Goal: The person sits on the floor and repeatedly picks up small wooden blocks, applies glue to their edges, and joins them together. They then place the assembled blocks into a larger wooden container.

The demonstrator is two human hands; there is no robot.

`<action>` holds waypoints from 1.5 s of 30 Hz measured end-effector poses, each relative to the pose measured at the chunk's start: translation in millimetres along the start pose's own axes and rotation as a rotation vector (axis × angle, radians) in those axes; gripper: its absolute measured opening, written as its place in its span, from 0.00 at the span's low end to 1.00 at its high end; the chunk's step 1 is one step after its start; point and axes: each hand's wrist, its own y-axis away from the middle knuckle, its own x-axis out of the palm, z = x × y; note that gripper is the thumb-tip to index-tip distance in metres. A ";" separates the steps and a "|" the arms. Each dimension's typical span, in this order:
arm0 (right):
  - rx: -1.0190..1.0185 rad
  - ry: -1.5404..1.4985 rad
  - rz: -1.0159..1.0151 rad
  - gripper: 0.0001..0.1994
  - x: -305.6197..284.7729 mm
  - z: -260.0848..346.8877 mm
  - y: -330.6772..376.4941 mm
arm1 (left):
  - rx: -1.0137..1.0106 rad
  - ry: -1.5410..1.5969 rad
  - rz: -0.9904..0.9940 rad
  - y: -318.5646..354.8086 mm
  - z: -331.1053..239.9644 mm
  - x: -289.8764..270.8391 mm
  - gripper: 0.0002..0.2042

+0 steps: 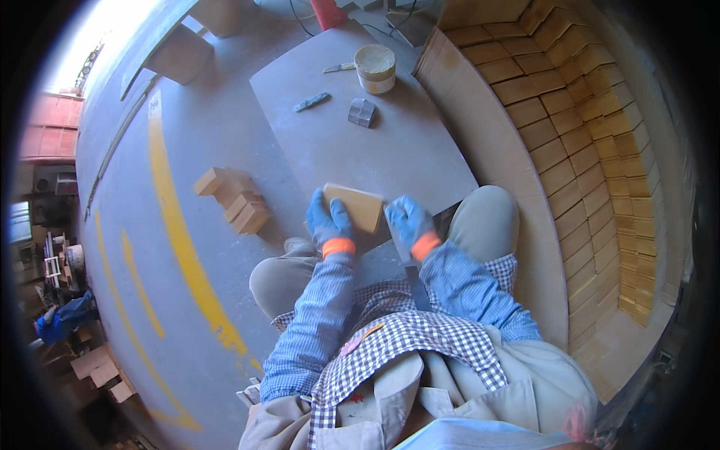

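Both hands in blue gloves grip a tan wooden block (358, 206) at near edge of grey board (420, 150). Left hand (328, 221) clasps its left end, right hand (409, 222) its right end. Round tub (375, 67), small grey block (361, 112) farther up the board.

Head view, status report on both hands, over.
Left hand and right hand, blue-gloved, grip tan rectangular block on grey board. Nothing obstructing.

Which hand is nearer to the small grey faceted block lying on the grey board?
Right. The right hand grips the tan brick's right end, roughly below the small grey faceted block; the left hand holds the brick's left end, slightly farther off.
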 end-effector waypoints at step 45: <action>0.205 -0.191 0.156 0.10 19.9 0.2 -65.0 | 0.505 -0.505 0.139 -22.1 -49.6 -4.6 0.09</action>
